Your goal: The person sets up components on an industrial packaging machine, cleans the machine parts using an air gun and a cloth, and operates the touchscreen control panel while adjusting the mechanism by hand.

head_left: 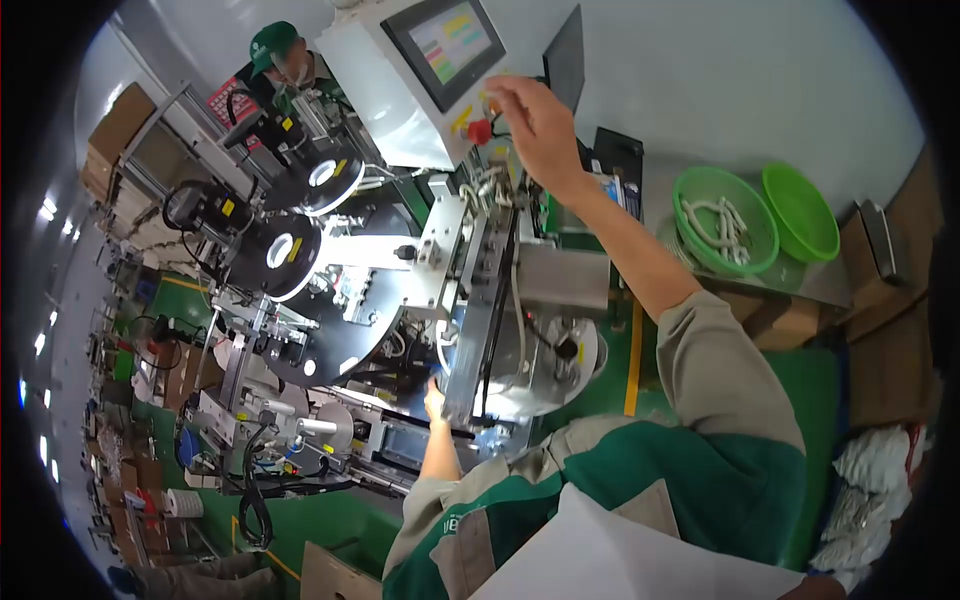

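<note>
My right hand [538,128] is raised at the lower edge of the control box [385,95], its fingers stretched out over the buttons beside the lit touchscreen [447,45]. A red push button [479,131] sits just left of the fingers, and nothing shows in that hand. My left hand [435,402] reaches low into the machine, under the large round plate [345,335] and left of a long metal rail [470,340]. A white curved piece [443,345] is just above it. Glare and small size hide what its fingers do.
A green basket [690,255] of white curved parts and another green basket [800,210] stand on the right-hand bench. Cardboard boxes [890,340] are beyond them. Another person [290,75] is behind the machine. Black cables [258,500] hang at the machine's lower left.
</note>
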The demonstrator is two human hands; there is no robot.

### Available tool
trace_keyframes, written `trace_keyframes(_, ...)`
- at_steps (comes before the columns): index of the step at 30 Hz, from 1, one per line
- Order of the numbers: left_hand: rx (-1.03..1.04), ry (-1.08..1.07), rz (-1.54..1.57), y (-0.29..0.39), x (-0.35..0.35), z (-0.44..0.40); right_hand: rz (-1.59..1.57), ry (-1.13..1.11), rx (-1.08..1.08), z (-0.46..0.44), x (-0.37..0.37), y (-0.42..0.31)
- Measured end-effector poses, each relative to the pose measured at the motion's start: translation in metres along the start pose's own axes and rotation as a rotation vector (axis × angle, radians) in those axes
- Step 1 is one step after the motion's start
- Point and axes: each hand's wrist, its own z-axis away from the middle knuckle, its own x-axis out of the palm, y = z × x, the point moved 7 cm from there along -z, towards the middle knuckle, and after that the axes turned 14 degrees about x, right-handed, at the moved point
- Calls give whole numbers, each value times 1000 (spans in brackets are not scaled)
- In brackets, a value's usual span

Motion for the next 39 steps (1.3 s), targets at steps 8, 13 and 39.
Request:
trace_keyframes(8,-71,115,77,23,-9,48,364,176,-335,-88,40,57)
trace_keyframes(13,-247,455,351,-5,-43,142,520,182,-411,-83,55,61)
trace_keyframes(39,-1122,1023,-196,-97,-58,421,648,89,-477,-60,41,170)
